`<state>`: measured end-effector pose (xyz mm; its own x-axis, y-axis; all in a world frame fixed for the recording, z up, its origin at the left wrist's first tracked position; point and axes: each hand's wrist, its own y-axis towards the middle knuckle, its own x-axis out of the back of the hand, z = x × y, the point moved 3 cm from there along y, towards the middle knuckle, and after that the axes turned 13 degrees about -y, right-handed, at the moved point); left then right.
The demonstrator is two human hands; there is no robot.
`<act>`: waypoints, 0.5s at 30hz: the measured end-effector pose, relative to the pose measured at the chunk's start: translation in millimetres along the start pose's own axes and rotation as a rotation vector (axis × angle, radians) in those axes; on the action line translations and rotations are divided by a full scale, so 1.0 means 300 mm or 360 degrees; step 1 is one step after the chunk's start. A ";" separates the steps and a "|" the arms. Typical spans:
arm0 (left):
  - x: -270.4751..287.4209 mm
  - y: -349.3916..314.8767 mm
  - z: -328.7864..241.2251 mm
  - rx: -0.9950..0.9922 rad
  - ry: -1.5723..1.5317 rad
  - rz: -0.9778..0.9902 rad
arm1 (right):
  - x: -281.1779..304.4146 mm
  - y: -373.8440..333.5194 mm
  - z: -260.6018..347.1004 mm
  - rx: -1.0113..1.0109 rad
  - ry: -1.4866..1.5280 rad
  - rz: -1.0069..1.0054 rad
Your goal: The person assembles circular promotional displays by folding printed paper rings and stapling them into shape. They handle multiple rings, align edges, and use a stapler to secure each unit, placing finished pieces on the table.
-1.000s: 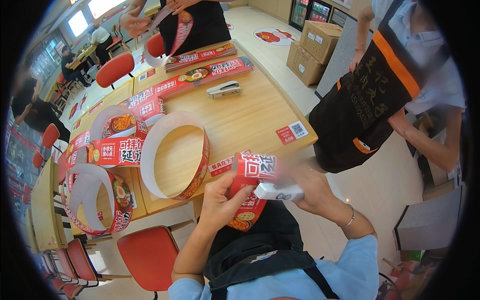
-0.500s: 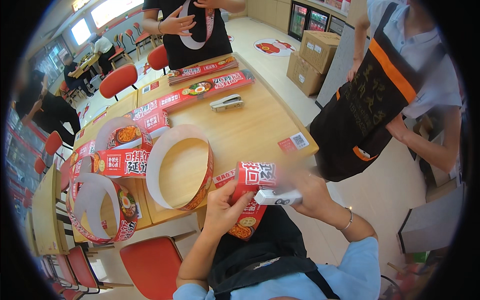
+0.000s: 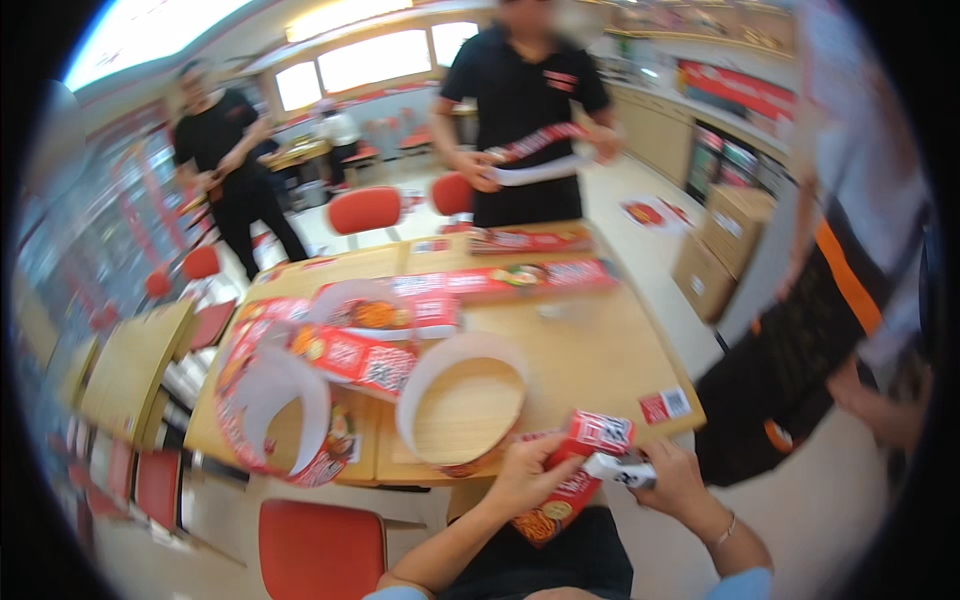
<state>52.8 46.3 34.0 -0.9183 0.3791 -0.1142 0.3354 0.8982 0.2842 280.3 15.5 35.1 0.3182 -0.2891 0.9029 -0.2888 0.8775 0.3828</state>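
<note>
My left hand (image 3: 528, 476) pinches a red printed paper band (image 3: 558, 514) over the near table edge. The band is bent over on itself, and its upper end sticks up past my fingers. My right hand (image 3: 682, 482) grips a white stapler (image 3: 622, 470), its nose at the band beside my left fingertips. Whether its jaws have paper between them I cannot tell. Just beyond stands a large paper ring (image 3: 408, 398), white inside and red printed outside. More rings lie to its left, among them a ring (image 3: 318, 425) at the table's left corner.
Flat printed strips (image 3: 560, 277) and a stack of strips (image 3: 530, 240) lie on the wooden table's far side. Across it, a person in black (image 3: 525, 100) holds a strip. Someone in a dark apron (image 3: 800, 340) stands at the right. A red chair (image 3: 320, 548) is near left.
The view has swung up and left, so the table sits lower and further right. The person opposite has lowered their strip and spread their hands. My hands keep hold of band and stapler.
</note>
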 end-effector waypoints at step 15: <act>0.032 -0.046 -0.055 -0.0054 -0.0003 -0.0193 | -0.044 0.090 0.021 0.0216 0.0040 -0.0018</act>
<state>35.8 33.7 44.7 -0.9512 0.2687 -0.1515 0.2147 0.9294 0.3004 262.7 40.5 34.5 0.3442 -0.2874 0.8938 -0.4042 0.8139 0.4174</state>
